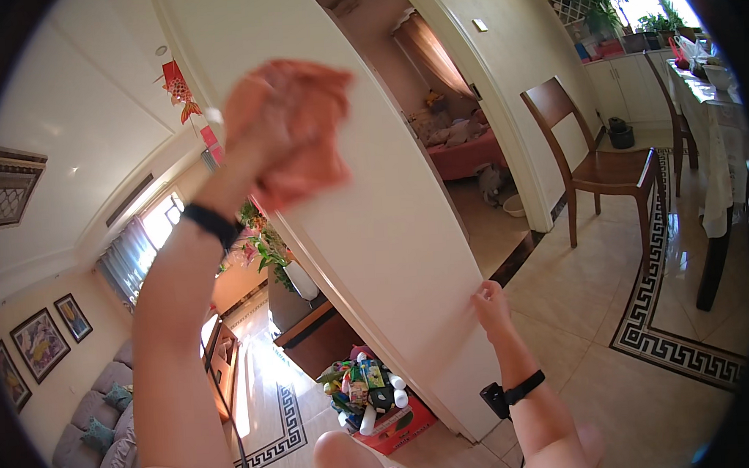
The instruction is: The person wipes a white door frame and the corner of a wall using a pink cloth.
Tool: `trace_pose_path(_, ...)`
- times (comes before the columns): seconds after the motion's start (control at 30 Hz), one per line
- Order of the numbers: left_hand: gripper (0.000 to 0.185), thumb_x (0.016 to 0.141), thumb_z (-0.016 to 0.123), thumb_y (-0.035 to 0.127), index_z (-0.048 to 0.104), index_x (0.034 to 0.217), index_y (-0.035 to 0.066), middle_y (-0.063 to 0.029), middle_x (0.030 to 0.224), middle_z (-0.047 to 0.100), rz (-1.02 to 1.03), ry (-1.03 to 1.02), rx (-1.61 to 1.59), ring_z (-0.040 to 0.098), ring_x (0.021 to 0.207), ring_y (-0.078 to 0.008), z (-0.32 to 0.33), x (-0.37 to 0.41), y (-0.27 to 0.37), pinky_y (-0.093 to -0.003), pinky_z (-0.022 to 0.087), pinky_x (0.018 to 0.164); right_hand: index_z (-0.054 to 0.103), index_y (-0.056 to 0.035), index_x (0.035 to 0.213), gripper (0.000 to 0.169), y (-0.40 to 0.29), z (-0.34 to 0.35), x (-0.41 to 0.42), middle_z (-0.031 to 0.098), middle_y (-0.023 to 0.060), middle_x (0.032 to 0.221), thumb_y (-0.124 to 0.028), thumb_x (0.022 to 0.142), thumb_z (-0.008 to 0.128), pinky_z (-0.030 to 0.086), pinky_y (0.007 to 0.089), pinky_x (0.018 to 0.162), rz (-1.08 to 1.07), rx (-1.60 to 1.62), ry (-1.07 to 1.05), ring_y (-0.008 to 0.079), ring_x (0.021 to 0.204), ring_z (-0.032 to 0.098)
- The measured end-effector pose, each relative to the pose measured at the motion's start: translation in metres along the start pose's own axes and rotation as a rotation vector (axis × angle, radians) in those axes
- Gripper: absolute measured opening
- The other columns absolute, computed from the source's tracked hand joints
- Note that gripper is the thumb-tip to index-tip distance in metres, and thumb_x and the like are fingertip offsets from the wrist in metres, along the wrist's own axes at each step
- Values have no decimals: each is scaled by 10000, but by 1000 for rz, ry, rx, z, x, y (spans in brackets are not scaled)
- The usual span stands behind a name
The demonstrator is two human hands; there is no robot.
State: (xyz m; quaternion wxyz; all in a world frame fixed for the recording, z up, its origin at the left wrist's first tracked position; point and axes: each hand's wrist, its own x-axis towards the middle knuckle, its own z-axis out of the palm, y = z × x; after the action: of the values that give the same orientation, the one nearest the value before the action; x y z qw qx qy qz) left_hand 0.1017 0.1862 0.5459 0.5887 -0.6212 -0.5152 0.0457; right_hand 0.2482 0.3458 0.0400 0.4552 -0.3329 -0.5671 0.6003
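My left hand (271, 134) is raised high with an orange-red cloth (312, 129) in its grip, held over the upper part of a white door panel (374, 234). Both the hand and the cloth are blurred, and the cloth partly covers the fingers. Lower down, my right hand (491, 298) is at the panel's right edge, fingers curled; whether they grip that edge I cannot tell. Each wrist wears a black band, and a small dark device hangs by the right one.
A red cardboard box (400, 428) heaped with toys stands at the panel's foot. Beyond it is a cabinet with a white flower vase (301, 281). To the right are a doorway, a wooden chair (612, 167) and a cloth-covered table (700, 83). A grey sofa (79, 424) stands at the left.
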Motion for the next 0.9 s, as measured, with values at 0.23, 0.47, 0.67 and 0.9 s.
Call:
trace_pose_path(0.23,841,902,476,682,403,1536,134,-151,1564,404,-342,-161,483,316,1475,-294,-51,54,45,-503,196,1217,644,-25,1233,475,5,-11,8,622,209,1212,-218,801,684,513,440,939,-9,-20,40,357,1094,629)
trace_pose_path(0.47,438,882,648,325,582,1198,30,-125,1178,615,267,-124,-440,630,1081,-280,47,-72,200,-423,478,940,607,-10,1257,465,4,-8,8,609,111,1050,-165,825,677,502,343,756,-42,10,7,206,887,609)
trace_pose_path(0.67,695,889,622,469,356,1412,97,-126,1425,406,-109,-384,-1035,419,1310,-281,14,-20,155,-448,396,1070,626,-10,1239,449,-2,-20,11,629,107,1002,-173,824,676,511,340,720,-17,87,-8,199,851,630)
trace_pose_path(0.9,977,888,563,651,134,1622,169,-104,1672,208,-495,-173,301,234,1529,-272,-53,84,-8,-436,355,1174,648,-12,1210,428,-4,-9,5,640,131,993,-182,818,668,527,375,779,19,113,-48,242,899,648)
